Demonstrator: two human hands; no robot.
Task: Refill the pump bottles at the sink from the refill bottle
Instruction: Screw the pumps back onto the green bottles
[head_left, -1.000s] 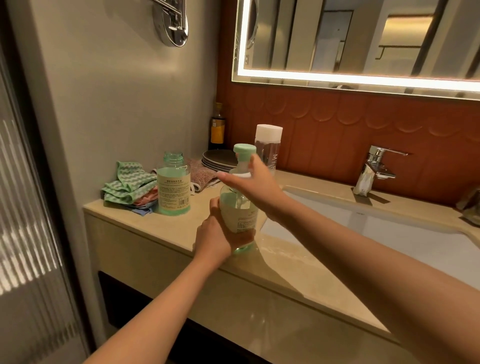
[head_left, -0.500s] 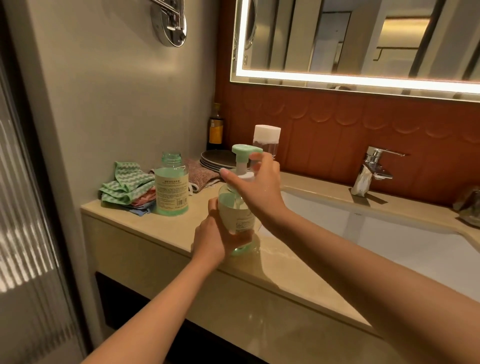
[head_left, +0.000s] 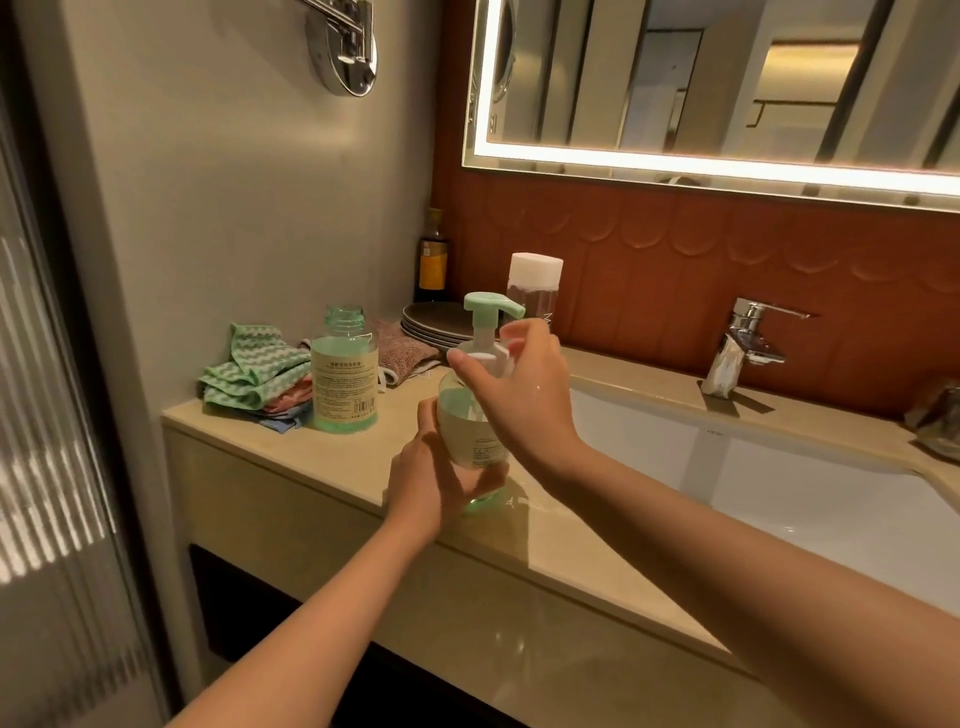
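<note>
A clear pump bottle (head_left: 470, 431) with green liquid and a mint pump head (head_left: 488, 305) stands on the beige counter (head_left: 322, 467) near the sink's left end. My left hand (head_left: 431, 478) grips its lower body from the front. My right hand (head_left: 519, 395) curls round the white collar under the pump head. To the left stands the refill bottle (head_left: 344, 379), uncapped, holding green liquid, with a pale label.
Folded green and pink cloths (head_left: 249, 376) lie at the counter's left end. Grey plates (head_left: 434, 325), a brown cloth, a dark bottle (head_left: 432, 260) and a white-capped bottle (head_left: 535, 283) stand behind. The white sink basin (head_left: 779, 483) and chrome tap (head_left: 743, 345) lie to the right.
My right hand has turned a little on the pump collar, its thumb shifting round. The pump bottle and my left hand stay in place.
</note>
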